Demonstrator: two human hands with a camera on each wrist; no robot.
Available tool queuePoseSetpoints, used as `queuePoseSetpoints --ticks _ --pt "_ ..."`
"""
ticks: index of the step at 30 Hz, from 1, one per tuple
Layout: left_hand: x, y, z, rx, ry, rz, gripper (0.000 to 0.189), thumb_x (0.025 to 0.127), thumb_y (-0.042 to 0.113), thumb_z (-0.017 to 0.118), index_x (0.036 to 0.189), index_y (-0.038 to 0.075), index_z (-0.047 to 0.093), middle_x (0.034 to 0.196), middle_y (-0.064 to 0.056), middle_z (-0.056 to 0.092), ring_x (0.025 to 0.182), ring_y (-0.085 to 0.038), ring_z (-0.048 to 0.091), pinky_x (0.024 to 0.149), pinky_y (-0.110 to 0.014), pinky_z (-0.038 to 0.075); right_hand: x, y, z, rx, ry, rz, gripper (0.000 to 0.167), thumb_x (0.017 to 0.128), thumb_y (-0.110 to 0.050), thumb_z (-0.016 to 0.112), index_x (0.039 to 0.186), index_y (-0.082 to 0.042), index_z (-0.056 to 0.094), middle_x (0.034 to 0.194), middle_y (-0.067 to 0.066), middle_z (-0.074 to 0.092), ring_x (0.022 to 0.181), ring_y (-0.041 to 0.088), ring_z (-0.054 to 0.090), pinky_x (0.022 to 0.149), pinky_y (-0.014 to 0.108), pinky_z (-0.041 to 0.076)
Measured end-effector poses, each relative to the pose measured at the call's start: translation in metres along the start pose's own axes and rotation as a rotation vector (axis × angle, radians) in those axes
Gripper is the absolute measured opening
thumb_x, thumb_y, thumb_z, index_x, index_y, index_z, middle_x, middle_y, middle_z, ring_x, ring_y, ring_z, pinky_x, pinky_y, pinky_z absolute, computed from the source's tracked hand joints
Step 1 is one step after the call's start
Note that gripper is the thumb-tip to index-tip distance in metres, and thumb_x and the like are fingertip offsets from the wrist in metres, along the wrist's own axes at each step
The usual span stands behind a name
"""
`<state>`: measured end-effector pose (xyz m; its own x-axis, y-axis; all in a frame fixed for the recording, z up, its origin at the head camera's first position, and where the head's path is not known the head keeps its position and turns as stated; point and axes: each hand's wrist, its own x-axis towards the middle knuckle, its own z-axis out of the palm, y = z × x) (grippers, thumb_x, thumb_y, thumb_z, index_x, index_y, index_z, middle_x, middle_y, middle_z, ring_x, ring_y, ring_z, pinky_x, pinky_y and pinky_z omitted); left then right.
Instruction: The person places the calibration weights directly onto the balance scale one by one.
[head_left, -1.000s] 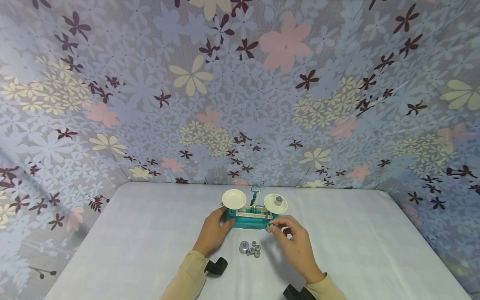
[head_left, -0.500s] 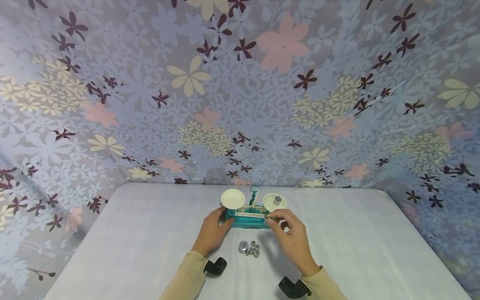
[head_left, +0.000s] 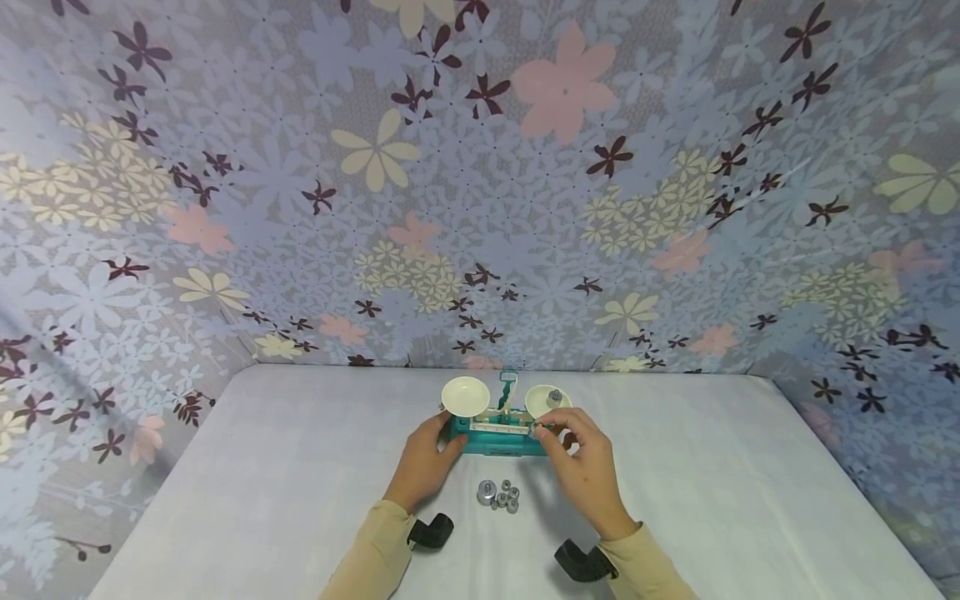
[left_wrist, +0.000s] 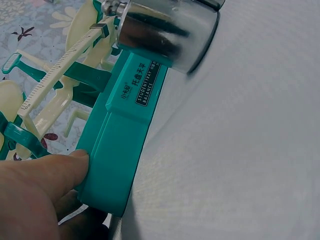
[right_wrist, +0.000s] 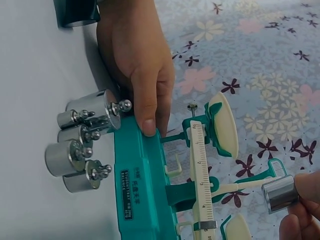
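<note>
A green student tray balance (head_left: 495,443) with two cream pans stands on the table. My left hand (head_left: 422,462) holds the left end of its base; in the left wrist view, the thumb (left_wrist: 70,167) lies on the green housing. A small silver balance weight (right_wrist: 280,194) is pinched between thumb and fingertips of my right hand (head_left: 588,471), at the right end of the ruled beam (right_wrist: 201,175). Behind these fingers, the right pan (head_left: 536,400) carries another silver weight (head_left: 555,397). The left pan (head_left: 465,397) sits slightly higher in the head view.
In front of the balance, several silver weights (head_left: 502,498) stand grouped on the white-covered table (head_left: 300,483), the widest weight (head_left: 487,492) at their left. A flower-patterned curtain (head_left: 480,208) hangs behind and along both sides.
My right hand has carried the pinched weight up and slightly left, from in front of the base to the beam's right end. The left hand keeps its hold on the base.
</note>
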<state>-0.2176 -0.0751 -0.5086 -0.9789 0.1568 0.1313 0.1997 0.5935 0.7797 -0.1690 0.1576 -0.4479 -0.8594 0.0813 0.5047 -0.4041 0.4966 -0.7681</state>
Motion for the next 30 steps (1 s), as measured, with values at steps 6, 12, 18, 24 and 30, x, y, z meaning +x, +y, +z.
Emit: queuePoseSetpoints --ticks 6,12,18,24,30 --pt "0.001 0.001 0.000 -0.003 -0.005 -0.013 0.059 0.100 0.027 0.063 0.145 -0.006 0.046 0.146 -0.025 0.050 0.137 -0.039 0.046 0.115 -0.053 0.038 0.005 0.000 0.000 -0.010 0.026 -0.028 0.006 0.092 -0.008 0.074 0.096 -0.012 0.075 0.100 -0.003 0.068 0.078 0.011 0.054 0.064 0.024 0.046" --pt "0.001 0.000 0.000 0.007 0.000 -0.001 0.059 0.100 0.027 0.063 0.145 -0.007 0.047 0.145 -0.026 0.050 0.136 -0.041 0.046 0.114 -0.054 0.038 0.009 0.000 -0.001 -0.004 0.045 -0.012 0.007 0.092 -0.006 0.073 0.096 -0.011 0.075 0.101 -0.001 0.069 0.079 0.011 0.055 0.065 0.024 0.047" --pt "0.000 0.000 0.001 0.005 -0.004 -0.011 0.058 0.100 0.027 0.063 0.145 -0.006 0.046 0.146 -0.025 0.050 0.137 -0.039 0.045 0.116 -0.053 0.037 0.014 0.001 -0.004 0.009 0.053 0.025 0.008 0.092 -0.007 0.073 0.099 -0.011 0.075 0.103 0.000 0.069 0.081 0.012 0.057 0.067 0.023 0.046" --pt "-0.001 0.002 0.000 0.006 -0.005 -0.007 0.058 0.100 0.027 0.063 0.145 -0.007 0.047 0.145 -0.026 0.050 0.137 -0.041 0.046 0.115 -0.054 0.038 0.019 0.004 -0.007 -0.001 0.071 0.031 0.008 0.092 -0.007 0.074 0.099 -0.009 0.074 0.104 0.001 0.069 0.083 0.012 0.057 0.066 0.021 0.046" --pt "0.000 0.000 0.001 0.011 0.004 0.012 0.058 0.100 0.027 0.063 0.144 -0.008 0.047 0.144 -0.026 0.051 0.135 -0.042 0.047 0.114 -0.055 0.038 0.021 0.007 -0.008 -0.002 0.086 0.029 0.008 0.092 -0.008 0.074 0.100 -0.006 0.074 0.102 0.002 0.069 0.084 0.012 0.057 0.066 0.019 0.045"
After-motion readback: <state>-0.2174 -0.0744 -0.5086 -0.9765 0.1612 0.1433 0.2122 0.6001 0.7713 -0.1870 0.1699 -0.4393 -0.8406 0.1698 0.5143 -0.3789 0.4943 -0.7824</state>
